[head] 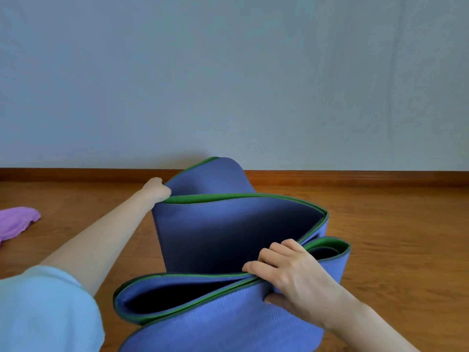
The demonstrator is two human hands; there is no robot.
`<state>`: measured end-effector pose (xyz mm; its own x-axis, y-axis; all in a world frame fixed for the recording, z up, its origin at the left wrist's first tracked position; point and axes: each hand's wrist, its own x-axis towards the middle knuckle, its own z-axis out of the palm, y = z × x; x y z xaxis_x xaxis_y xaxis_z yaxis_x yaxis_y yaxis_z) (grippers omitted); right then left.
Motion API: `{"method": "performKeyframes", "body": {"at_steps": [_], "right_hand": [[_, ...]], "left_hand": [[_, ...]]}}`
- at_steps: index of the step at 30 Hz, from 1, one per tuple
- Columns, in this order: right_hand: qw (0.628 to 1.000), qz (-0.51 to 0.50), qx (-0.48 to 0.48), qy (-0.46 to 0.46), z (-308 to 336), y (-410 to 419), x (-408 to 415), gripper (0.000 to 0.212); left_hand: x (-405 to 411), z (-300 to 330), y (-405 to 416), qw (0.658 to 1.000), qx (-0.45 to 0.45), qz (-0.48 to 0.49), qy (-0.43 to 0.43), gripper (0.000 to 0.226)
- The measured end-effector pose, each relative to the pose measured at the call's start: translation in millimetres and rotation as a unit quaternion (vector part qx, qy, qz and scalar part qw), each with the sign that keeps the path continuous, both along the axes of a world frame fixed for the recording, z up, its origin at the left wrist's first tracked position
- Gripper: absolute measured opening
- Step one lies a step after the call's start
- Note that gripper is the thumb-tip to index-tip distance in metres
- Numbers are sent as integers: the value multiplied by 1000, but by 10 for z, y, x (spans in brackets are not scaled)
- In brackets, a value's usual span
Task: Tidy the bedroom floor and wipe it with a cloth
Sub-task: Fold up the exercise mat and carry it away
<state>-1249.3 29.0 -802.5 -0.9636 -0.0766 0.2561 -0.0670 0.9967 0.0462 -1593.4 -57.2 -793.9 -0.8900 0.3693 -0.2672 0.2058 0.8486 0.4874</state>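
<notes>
Floor: wood floor (380, 250), mat (228, 232) loosely coiled by the wall.
Hands: left hand (158, 189) grips mat's far edge; right hand (291, 270) pinches near layers.
Handling: probably light, floppy, springy; best taken at edges.
Cloth: purple cloth (15, 222) left of mat.

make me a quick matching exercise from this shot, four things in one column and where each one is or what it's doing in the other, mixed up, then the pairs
Column one:
1. left hand
2. right hand
3. purple cloth
4. yoga mat

Column two:
A. lies on the wooden floor at the far left edge
B. pinches several layers on the near side
C. loosely coiled, blue with green edging
D. grips the far edge, arm stretched out

Pairs: 1-D, 2-B, 3-A, 4-C
</notes>
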Motion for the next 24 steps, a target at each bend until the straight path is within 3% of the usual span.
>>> {"method": "performKeyframes", "body": {"at_steps": [6, 10, 16, 21, 24], "right_hand": [[999, -30, 15, 11, -39, 4, -41, 79], [998, -53, 17, 2, -8, -33, -35, 85], [998, -61, 24, -2, 15, -34, -51, 88], [996, -81, 41, -8, 43, 2, -117, 126], [994, -80, 56, -42, 68, 70, -205, 131]], "left_hand": [[266, 149, -253, 974, 26, -222, 28, 50], [601, 168, -501, 942, 20, -329, 59, 32], [992, 191, -788, 924, 56, -374, 47, 30], [1210, 202, -991, 909, 40, -414, -4, 26], [1330, 279, -1021, 902, 21, -431, -23, 39]]}}
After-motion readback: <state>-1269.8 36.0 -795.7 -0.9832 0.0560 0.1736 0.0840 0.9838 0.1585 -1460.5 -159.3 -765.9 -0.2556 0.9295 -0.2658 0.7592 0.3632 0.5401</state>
